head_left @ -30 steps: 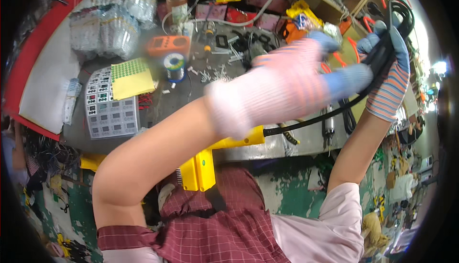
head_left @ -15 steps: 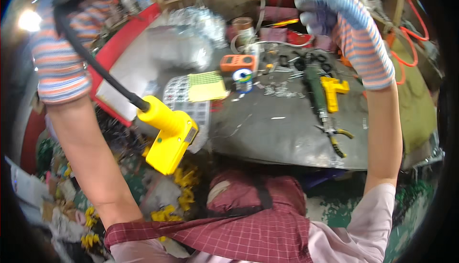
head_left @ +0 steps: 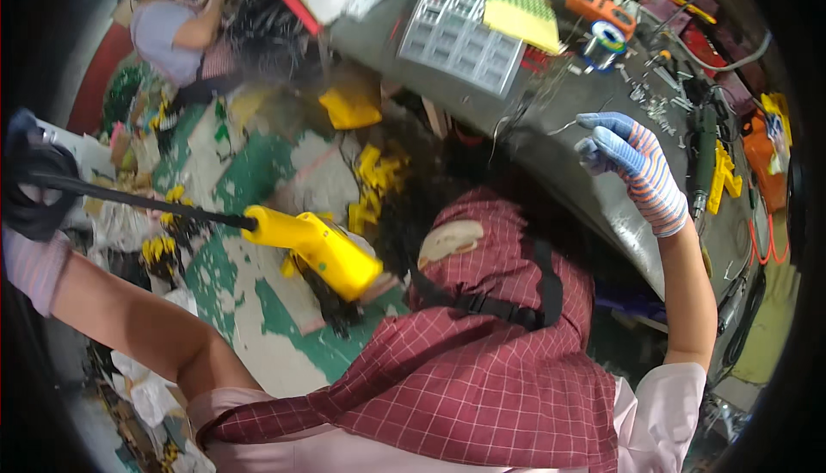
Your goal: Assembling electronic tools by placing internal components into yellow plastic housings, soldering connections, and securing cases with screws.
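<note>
At the far left, my left hand [head_left: 34, 258], in a striped knit glove, is closed around a black coiled cable [head_left: 43, 193]; dark blur hides some of its fingers. From the coil the cable runs right to a boxy yellow plastic device [head_left: 323, 249], which hangs in the air over the floor. My right hand [head_left: 632, 167], in a matching glove, is over the near edge of the grey worktable [head_left: 551, 98]. Its fingers are loosely bent and apart, with nothing visible held. A thin wire [head_left: 564, 128] lies close to its fingertips.
On the table are a sectioned grey tray [head_left: 465, 47], yellow sheet [head_left: 523, 15], solder spool [head_left: 604, 45], orange meter [head_left: 601, 8], loose screws [head_left: 654, 107] and a green-bodied tool [head_left: 705, 159]. A co-worker [head_left: 172, 30] sits at upper left. Yellow parts [head_left: 374, 185] lie on the floor.
My view has swung left, showing more floor and a co-worker. My left hand has moved down and outward with the cable and yellow device; my right hand has come down toward the table's near edge.
</note>
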`<action>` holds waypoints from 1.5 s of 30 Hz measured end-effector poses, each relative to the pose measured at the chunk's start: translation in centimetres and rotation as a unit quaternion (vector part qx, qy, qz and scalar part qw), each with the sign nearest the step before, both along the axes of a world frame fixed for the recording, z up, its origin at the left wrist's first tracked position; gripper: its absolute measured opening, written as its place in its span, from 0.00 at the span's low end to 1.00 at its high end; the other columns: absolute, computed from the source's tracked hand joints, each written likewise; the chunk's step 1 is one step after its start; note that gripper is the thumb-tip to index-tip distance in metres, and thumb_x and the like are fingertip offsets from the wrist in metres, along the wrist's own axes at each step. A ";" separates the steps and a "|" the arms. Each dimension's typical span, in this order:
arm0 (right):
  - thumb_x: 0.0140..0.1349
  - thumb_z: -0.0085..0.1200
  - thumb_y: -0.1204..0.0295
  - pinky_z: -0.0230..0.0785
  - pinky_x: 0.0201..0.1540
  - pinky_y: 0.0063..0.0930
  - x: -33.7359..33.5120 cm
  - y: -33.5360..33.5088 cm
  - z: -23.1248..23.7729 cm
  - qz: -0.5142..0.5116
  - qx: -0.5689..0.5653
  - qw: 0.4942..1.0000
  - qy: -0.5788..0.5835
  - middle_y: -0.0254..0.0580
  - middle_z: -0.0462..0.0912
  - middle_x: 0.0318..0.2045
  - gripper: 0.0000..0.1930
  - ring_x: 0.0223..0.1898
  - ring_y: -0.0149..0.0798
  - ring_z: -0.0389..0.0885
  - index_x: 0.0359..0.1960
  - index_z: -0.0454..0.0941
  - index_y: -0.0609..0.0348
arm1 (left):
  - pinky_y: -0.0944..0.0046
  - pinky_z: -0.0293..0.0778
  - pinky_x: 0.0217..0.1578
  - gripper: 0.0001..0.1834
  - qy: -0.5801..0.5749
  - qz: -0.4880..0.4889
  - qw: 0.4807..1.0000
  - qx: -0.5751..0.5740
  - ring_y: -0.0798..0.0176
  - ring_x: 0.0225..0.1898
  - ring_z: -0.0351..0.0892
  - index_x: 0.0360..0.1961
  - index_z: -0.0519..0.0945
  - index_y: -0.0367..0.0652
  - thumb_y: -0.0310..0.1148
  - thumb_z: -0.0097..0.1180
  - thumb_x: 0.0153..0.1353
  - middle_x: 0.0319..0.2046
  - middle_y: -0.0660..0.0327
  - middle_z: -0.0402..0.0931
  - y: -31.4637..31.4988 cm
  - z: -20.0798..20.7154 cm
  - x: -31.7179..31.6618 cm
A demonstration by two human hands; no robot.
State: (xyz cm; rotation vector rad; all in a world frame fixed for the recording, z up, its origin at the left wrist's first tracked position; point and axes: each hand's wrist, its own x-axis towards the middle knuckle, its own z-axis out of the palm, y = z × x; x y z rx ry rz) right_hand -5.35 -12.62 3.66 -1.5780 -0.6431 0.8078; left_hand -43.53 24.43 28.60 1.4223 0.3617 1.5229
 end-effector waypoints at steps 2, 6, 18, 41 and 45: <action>0.69 0.56 0.60 0.72 0.41 0.23 -0.8 0.0 -1.8 -0.010 -0.031 0.999 0.013 0.33 0.84 0.36 0.19 0.36 0.26 0.80 0.54 0.79 0.59 | 0.57 0.70 0.43 0.16 0.016 0.155 0.988 -0.019 0.59 0.39 0.69 0.47 0.70 0.30 0.34 0.49 0.68 0.38 0.53 0.67 -1.3 -5.1 0.8; 0.70 0.55 0.61 0.72 0.42 0.22 -0.7 -0.9 -4.2 -0.054 -0.058 0.996 0.036 0.35 0.84 0.36 0.19 0.35 0.26 0.80 0.54 0.78 0.61 | 0.60 0.66 0.40 0.13 0.021 -0.195 0.976 -0.094 0.64 0.33 0.65 0.35 0.70 0.43 0.41 0.52 0.71 0.30 0.64 0.64 1.0 -13.9 -7.4; 0.71 0.54 0.63 0.73 0.35 0.17 -0.1 -2.2 -5.9 -0.175 -0.061 0.981 0.054 0.35 0.84 0.36 0.17 0.33 0.24 0.80 0.55 0.78 0.59 | 0.54 0.81 0.37 0.29 0.244 0.612 0.711 -0.245 0.55 0.30 0.81 0.55 0.71 0.32 0.45 0.57 0.62 0.37 0.53 0.82 15.0 -26.5 -10.7; 0.71 0.54 0.65 0.73 0.35 0.16 0.4 -3.4 -7.1 -0.233 -0.061 0.970 0.028 0.34 0.84 0.38 0.17 0.35 0.24 0.81 0.57 0.77 0.58 | 0.51 0.70 0.57 0.19 0.088 0.301 0.777 -0.546 0.57 0.48 0.75 0.51 0.76 0.44 0.47 0.49 0.71 0.52 0.61 0.78 15.5 -62.9 -33.8; 0.71 0.53 0.65 0.73 0.35 0.16 0.6 -3.1 -7.3 -0.239 -0.065 0.968 0.027 0.34 0.83 0.38 0.16 0.34 0.24 0.80 0.57 0.77 0.58 | 0.53 0.70 0.57 0.25 0.456 0.281 0.706 -0.464 0.58 0.54 0.75 0.57 0.74 0.44 0.50 0.51 0.68 0.55 0.58 0.78 7.8 -69.5 -33.8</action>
